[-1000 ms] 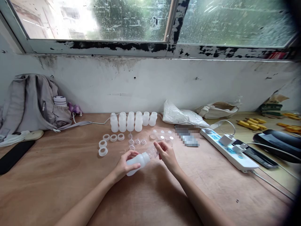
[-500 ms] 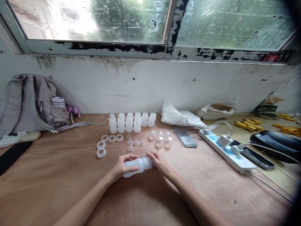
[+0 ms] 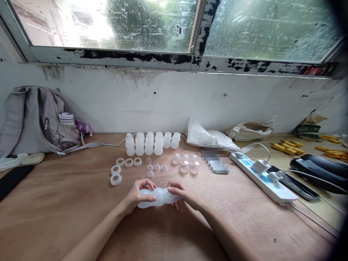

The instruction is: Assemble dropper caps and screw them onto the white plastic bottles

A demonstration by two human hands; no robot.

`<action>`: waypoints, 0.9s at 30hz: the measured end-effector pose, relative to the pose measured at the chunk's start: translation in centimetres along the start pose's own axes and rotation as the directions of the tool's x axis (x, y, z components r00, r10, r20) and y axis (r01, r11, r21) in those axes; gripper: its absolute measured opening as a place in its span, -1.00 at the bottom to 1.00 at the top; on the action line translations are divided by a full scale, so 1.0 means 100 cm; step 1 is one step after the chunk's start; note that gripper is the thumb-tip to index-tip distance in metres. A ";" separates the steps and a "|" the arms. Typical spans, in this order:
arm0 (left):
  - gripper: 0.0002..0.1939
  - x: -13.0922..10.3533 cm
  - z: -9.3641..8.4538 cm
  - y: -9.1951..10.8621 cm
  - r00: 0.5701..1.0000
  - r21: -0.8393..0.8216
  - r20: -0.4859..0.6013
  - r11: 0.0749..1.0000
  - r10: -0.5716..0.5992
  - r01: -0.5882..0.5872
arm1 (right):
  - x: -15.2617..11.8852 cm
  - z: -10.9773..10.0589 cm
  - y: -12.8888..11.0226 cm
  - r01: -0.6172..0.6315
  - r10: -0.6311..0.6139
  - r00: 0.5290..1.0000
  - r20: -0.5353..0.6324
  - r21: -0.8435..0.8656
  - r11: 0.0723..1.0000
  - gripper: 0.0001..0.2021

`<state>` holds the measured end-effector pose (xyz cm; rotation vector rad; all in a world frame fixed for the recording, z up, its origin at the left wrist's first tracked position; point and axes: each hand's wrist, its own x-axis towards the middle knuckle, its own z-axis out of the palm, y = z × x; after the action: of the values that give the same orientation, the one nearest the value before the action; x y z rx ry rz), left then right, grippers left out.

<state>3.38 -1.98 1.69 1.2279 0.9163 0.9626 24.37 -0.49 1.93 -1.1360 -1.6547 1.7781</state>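
Observation:
A frosted white bottle (image 3: 157, 198) lies on its side between my hands, its clear top toward the right. My left hand (image 3: 138, 195) is wrapped round the bottle's base end, thumb along the side. The fingers of my right hand (image 3: 182, 195) grip the clear top, which they partly cover. Beyond them stand several frosted bottles (image 3: 149, 144) in a row. In front of those lie several white rings (image 3: 115, 179), several clear nipple-shaped pieces (image 3: 157, 167) and several clear round caps (image 3: 184, 167).
A white power strip (image 3: 263, 179) with plugs and cables lies to the right, near a black case (image 3: 317, 174). A grey backpack (image 3: 35, 119) and a black phone (image 3: 15, 179) are at the left. Plastic bags (image 3: 202, 134) rest by the wall.
The bottle has shifted slightly left and turned closer to level. My right hand's fingers have moved on the clear top, with the lower fingers now showing beneath it.

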 end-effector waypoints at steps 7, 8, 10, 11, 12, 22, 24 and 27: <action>-0.78 0.001 -0.003 -0.001 1.000 0.042 0.022 0.999 0.005 -0.006 | 0.000 0.009 0.000 0.018 -0.021 0.999 0.024 0.120 0.993 -0.79; -0.79 0.001 -0.002 -0.001 1.000 0.049 0.016 0.999 0.018 -0.019 | 0.000 0.010 0.000 0.031 -0.034 0.999 0.015 0.143 0.989 -0.80; -0.80 0.001 0.000 -0.001 0.999 0.064 0.005 0.997 0.039 -0.039 | -0.001 0.012 -0.002 0.055 -0.057 0.998 0.001 0.205 0.977 -0.81; -0.81 0.001 0.001 0.000 0.999 0.073 -0.002 0.996 0.044 -0.043 | -0.001 0.013 -0.003 0.065 -0.066 0.998 -0.003 0.243 0.968 -0.82; -0.81 0.001 0.001 0.000 0.999 0.081 -0.009 0.996 0.044 -0.043 | -0.002 0.013 -0.003 0.072 -0.073 0.997 -0.006 0.283 0.956 -0.83; -0.82 0.001 0.004 -0.004 0.999 0.116 0.005 0.992 0.044 -0.044 | 0.005 0.015 0.008 -0.065 0.026 0.997 0.073 0.591 0.804 -0.69; -0.82 0.000 0.008 -0.005 0.997 0.127 -0.043 0.990 0.062 -0.056 | 0.007 0.014 0.011 -0.077 0.038 0.996 0.077 0.600 0.796 -0.71; -0.82 -0.001 0.016 -0.003 0.977 0.088 -0.193 0.993 0.089 -0.073 | 0.006 0.014 0.010 -0.081 0.038 0.996 0.083 0.612 0.787 -0.68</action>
<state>4.84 -2.64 1.53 1.2619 1.0756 1.1362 23.13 -0.97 0.69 -0.8276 -0.9312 2.1824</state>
